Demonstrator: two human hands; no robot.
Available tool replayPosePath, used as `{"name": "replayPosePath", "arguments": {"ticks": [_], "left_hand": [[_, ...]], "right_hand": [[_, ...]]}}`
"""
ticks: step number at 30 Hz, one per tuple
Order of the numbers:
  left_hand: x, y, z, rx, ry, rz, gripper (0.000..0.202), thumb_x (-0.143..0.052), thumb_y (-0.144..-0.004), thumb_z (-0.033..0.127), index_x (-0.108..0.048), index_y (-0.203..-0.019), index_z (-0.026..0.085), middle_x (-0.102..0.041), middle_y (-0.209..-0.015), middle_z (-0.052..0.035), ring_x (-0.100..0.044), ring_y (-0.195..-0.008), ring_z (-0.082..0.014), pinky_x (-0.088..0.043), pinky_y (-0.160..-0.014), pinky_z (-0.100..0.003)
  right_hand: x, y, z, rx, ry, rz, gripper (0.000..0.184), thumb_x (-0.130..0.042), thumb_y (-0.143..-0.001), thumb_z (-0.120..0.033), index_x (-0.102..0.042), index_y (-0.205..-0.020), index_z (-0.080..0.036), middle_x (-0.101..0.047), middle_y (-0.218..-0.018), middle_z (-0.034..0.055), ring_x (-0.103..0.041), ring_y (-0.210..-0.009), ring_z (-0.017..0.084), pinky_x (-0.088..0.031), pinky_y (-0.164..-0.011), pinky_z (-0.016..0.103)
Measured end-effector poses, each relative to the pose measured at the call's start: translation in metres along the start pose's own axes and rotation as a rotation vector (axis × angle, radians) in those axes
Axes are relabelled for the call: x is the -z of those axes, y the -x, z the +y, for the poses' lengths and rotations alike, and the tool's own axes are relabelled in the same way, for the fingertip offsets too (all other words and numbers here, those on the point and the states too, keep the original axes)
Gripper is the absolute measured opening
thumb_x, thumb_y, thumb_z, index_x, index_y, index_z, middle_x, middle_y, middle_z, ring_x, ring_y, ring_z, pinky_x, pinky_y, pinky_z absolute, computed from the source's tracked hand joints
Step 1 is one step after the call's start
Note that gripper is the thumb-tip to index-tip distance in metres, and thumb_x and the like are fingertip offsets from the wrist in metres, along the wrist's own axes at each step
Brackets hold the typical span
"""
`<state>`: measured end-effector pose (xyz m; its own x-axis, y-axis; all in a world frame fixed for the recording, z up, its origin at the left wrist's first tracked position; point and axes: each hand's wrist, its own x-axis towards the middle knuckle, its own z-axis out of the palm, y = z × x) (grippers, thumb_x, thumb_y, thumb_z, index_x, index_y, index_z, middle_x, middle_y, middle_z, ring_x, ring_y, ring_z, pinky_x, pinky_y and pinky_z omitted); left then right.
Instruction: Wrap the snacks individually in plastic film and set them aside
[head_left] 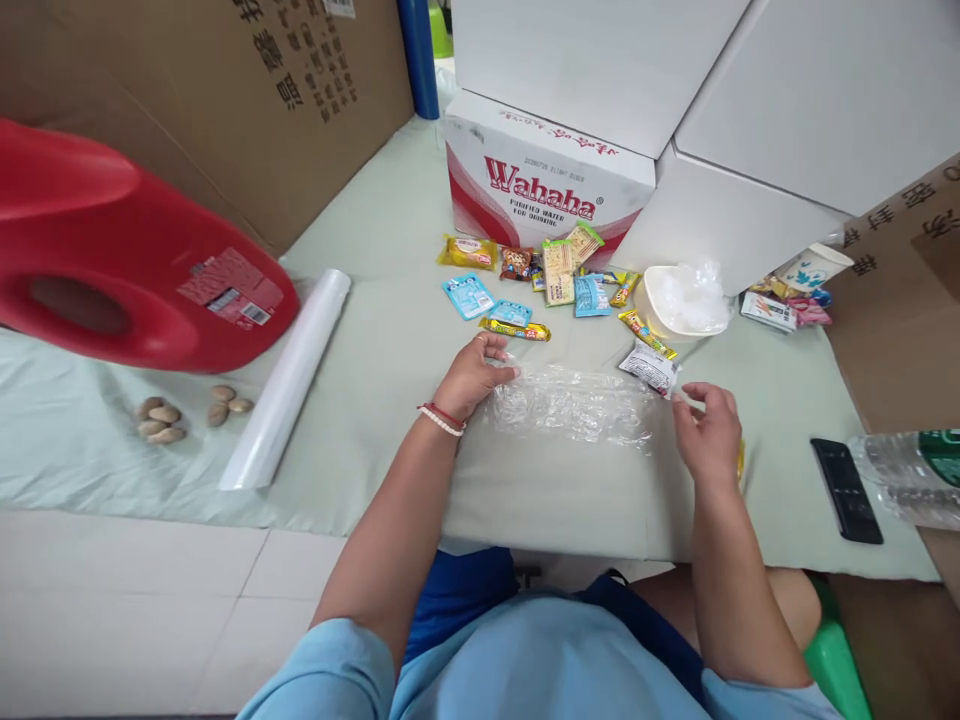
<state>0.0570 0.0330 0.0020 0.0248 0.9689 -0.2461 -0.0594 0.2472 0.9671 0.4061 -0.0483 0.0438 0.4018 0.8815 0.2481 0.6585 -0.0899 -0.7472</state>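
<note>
A crinkled sheet of clear plastic wrap (574,405) lies stretched on the pale green cloth (375,330) in front of me. My left hand (474,374) pinches its left edge, fingers closed on the film. At the right end my right hand (705,432) grips the film's corner with closed fingers; a bit of yellow shows under the palm. A white snack packet (649,366) lies at the sheet's far right corner. Beyond it are several small snack packets (559,275) in blue, yellow and beige.
A roll of plastic wrap (287,378) lies left of centre, with several nuts (187,412) and a big red jug (112,270) further left. A cream bowl (679,302), Wahaha carton (540,185) and white boxes stand behind. A black remote (846,490) and water bottle (911,475) lie right.
</note>
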Motion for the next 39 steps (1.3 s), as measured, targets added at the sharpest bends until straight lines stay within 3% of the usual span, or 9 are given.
{"name": "replayPosePath", "arguments": {"ticks": [2,10,17,23,25,29,31,33,39], "left_hand": [[-0.001,0.0,-0.001,-0.011,-0.024,0.01,0.058,-0.089,-0.053,0.019,-0.065,-0.106,0.016,-0.062,-0.097,-0.0011,-0.056,-0.073,-0.0126,-0.045,-0.064,-0.027],[-0.005,0.001,0.001,-0.029,-0.048,0.063,0.053,-0.091,-0.058,0.016,-0.064,-0.104,0.017,-0.063,-0.093,-0.0007,-0.056,-0.074,-0.0134,-0.044,-0.067,-0.027],[-0.007,-0.003,0.002,0.029,0.035,0.112,0.044,-0.086,-0.077,0.027,-0.058,-0.109,0.019,-0.062,-0.098,-0.0029,-0.054,-0.064,-0.0112,-0.042,-0.059,-0.026],[-0.009,0.0,0.009,-0.267,0.08,0.363,0.032,-0.087,-0.075,0.033,-0.059,-0.085,0.019,-0.06,-0.087,0.0,-0.05,-0.072,-0.0111,-0.043,-0.068,-0.023],[-0.008,0.007,0.014,-0.27,0.107,0.139,0.041,-0.082,-0.08,0.049,-0.055,-0.072,0.02,-0.052,-0.068,0.0031,-0.044,-0.061,-0.0102,-0.036,-0.059,-0.023],[-0.008,0.023,0.021,-0.007,-0.161,-0.749,0.063,-0.07,-0.082,0.076,-0.061,-0.061,0.018,-0.055,-0.054,-0.0005,-0.043,-0.045,-0.0099,-0.03,-0.048,-0.026],[-0.01,0.026,0.02,0.09,-0.372,-0.959,0.066,-0.074,-0.076,0.08,-0.064,-0.06,0.017,-0.062,-0.055,-0.004,-0.045,-0.041,-0.0107,-0.032,-0.046,-0.027],[-0.014,0.025,0.016,0.129,-0.463,-0.933,0.066,-0.077,-0.072,0.081,-0.065,-0.062,0.017,-0.065,-0.057,-0.0048,-0.046,-0.04,-0.0109,-0.033,-0.045,-0.027],[-0.023,0.012,0.003,0.077,-0.208,-0.445,0.053,-0.089,-0.067,0.053,-0.067,-0.099,0.018,-0.066,-0.07,0.0036,-0.052,-0.048,-0.0105,-0.041,-0.05,-0.024]], "right_hand": [[-0.003,0.019,-0.021,0.19,0.05,0.046,0.02,-0.066,-0.095,-0.044,-0.069,-0.099,-0.024,-0.069,-0.103,0.0079,-0.064,-0.093,0.025,-0.057,-0.082,0.042],[-0.085,0.069,-0.059,0.673,0.089,-0.497,0.019,-0.065,-0.099,-0.029,-0.074,-0.115,-0.025,-0.071,-0.114,0.0128,-0.061,-0.102,0.031,-0.053,-0.089,0.049],[-0.091,0.05,-0.047,0.429,0.012,-0.547,0.012,-0.065,-0.098,-0.031,-0.073,-0.092,-0.025,-0.071,-0.091,0.0072,-0.061,-0.087,0.025,-0.051,-0.081,0.042],[-0.085,0.063,-0.051,-0.031,-0.135,-0.486,0.024,-0.071,-0.088,-0.047,-0.068,-0.082,-0.023,-0.065,-0.075,-0.0001,-0.051,-0.059,0.015,-0.042,-0.058,0.03],[-0.086,0.068,-0.053,-0.118,-0.135,-0.416,0.028,-0.071,-0.086,-0.049,-0.067,-0.081,-0.022,-0.064,-0.071,-0.0014,-0.05,-0.058,0.015,-0.04,-0.057,0.028],[-0.087,0.07,-0.06,-0.123,-0.05,-0.284,0.028,-0.067,-0.086,-0.049,-0.066,-0.08,-0.022,-0.062,-0.065,-0.0028,-0.053,-0.061,0.016,-0.042,-0.064,0.029],[-0.087,0.068,-0.063,-0.109,-0.022,-0.249,0.028,-0.066,-0.086,-0.05,-0.066,-0.08,-0.023,-0.063,-0.065,-0.0026,-0.054,-0.061,0.016,-0.043,-0.066,0.03],[-0.087,0.066,-0.066,-0.093,-0.011,-0.234,0.028,-0.065,-0.087,-0.05,-0.066,-0.081,-0.023,-0.063,-0.066,-0.0023,-0.055,-0.061,0.017,-0.044,-0.066,0.03],[-0.086,0.07,-0.061,-0.092,-0.133,-0.428,0.032,-0.068,-0.083,-0.05,-0.071,-0.098,-0.022,-0.062,-0.068,-0.0031,-0.052,-0.058,0.016,-0.042,-0.061,0.029]]}}
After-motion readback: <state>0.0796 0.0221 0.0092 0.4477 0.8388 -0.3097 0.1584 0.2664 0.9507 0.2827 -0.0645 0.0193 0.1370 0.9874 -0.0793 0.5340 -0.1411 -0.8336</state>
